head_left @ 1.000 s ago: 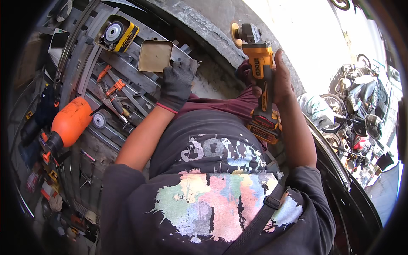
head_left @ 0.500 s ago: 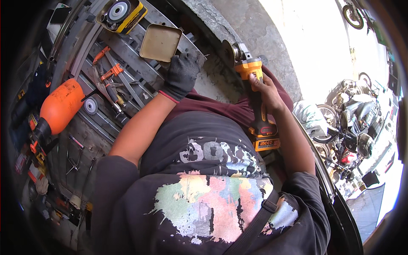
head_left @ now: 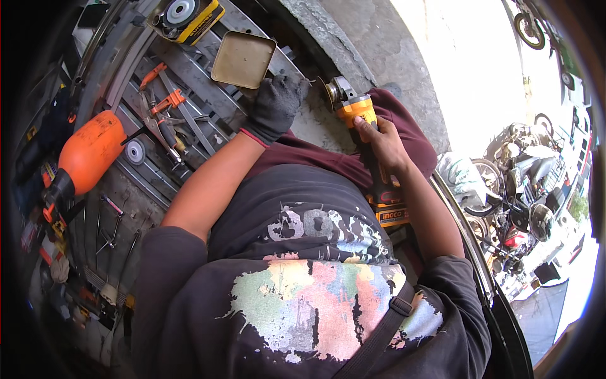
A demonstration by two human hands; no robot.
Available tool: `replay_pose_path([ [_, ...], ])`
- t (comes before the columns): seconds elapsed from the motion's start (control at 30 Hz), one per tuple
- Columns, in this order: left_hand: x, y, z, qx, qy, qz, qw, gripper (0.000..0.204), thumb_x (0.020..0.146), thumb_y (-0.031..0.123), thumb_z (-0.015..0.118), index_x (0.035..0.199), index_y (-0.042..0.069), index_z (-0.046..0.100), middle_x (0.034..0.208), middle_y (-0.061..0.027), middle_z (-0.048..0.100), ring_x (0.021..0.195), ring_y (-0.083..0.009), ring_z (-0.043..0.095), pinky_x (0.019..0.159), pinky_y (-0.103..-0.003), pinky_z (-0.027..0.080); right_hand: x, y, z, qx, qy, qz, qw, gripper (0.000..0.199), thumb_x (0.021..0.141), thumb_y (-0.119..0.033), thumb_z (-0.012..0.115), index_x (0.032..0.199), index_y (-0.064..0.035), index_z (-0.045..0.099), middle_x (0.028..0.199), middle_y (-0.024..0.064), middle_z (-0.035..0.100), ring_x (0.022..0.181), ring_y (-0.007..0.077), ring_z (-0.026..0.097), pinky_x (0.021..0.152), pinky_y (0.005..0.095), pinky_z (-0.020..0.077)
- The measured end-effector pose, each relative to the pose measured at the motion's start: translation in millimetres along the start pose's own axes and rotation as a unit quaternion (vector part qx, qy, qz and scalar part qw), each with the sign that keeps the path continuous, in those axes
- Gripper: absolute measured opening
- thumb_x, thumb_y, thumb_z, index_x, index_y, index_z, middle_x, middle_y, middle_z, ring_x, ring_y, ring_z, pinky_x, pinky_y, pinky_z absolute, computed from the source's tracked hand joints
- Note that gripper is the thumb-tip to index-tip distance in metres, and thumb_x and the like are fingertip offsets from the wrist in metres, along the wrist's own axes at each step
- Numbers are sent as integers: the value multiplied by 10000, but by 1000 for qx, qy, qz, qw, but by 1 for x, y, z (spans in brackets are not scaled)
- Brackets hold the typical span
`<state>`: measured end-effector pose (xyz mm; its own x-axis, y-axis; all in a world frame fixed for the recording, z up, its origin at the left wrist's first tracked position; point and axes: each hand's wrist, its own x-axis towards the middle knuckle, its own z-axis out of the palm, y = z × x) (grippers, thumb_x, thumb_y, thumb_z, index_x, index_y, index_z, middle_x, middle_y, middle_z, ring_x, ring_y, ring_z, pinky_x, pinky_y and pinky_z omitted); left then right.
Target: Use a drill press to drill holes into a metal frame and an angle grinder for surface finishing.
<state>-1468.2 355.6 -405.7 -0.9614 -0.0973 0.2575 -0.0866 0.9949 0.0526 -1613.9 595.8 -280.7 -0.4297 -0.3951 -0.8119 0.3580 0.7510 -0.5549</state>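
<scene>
My right hand (head_left: 382,140), bare, is wrapped round the body of a yellow and black cordless angle grinder (head_left: 356,114), thumb on its top near the head. The grinder's thin disc (head_left: 329,93) faces my left hand, a short gap from it. My left hand (head_left: 276,104), in a dark grey glove with a red cuff, is closed in a pinch. A tiny thin tip pokes out of its fingers toward the disc; what it belongs to is hidden. Just beyond the glove lies a shallow square tan metal lid (head_left: 243,60).
Left of me, a metal-slat bench bears orange-handled clamps (head_left: 168,101), a loose grinding disc (head_left: 134,152) and a yellow tin (head_left: 201,24) with discs. An orange spray bottle (head_left: 91,151) stands nearer. Several wrenches (head_left: 108,240) hang or lie below. Motorcycles (head_left: 521,170) stand at right.
The grinder has moved left, its disc now close to my left hand's fingertips. My left hand has shifted only slightly right.
</scene>
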Motion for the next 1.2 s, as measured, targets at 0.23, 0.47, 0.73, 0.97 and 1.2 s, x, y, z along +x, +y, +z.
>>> replay_pose_path([
  [0.23, -1, -3, 6, 0, 33, 11, 999, 365, 1003, 189, 579, 1325, 178, 753, 1103, -105, 670, 1032, -308, 641, 852, -461, 503, 3, -1, 1, -25, 4, -4, 1000, 495, 1069, -490, 726, 1152, -9, 650, 864, 20, 627, 671, 112, 617, 611, 310, 534],
  [0.47, -3, -2, 5, 21, 11, 12, 1000, 407, 976, 181, 584, 1366, 132, 694, 1207, -77, 677, 1101, -301, 631, 837, -460, 512, 0, -5, 5, -21, 6, -9, 1000, 503, 1062, -503, 730, 1164, -16, 652, 861, 22, 638, 653, 118, 619, 588, 311, 528],
  [0.73, 1, -2, 4, 15, 41, 20, 999, 357, 958, 200, 597, 1288, 113, 701, 1162, -73, 663, 1056, -297, 622, 791, -456, 495, -2, -8, 8, -22, 12, -7, 1000, 510, 1063, -502, 728, 1186, -13, 656, 840, 22, 639, 638, 124, 624, 571, 314, 522],
  [0.97, 4, -1, 5, -4, 63, 12, 998, 286, 938, 195, 596, 1193, 114, 697, 1082, -69, 632, 1004, -290, 609, 770, -457, 477, -1, -8, 9, -31, 19, -10, 999, 511, 1059, -501, 736, 1166, -5, 671, 861, 35, 665, 648, 122, 628, 582, 316, 528],
  [1.2, 4, -2, 7, -1, 52, 20, 998, 288, 922, 197, 601, 1182, 122, 698, 1079, -71, 631, 1011, -292, 612, 776, -457, 474, 1, -4, 8, -32, 19, -23, 999, 534, 1051, -515, 741, 1158, 4, 678, 873, 39, 674, 664, 118, 633, 603, 316, 540],
])
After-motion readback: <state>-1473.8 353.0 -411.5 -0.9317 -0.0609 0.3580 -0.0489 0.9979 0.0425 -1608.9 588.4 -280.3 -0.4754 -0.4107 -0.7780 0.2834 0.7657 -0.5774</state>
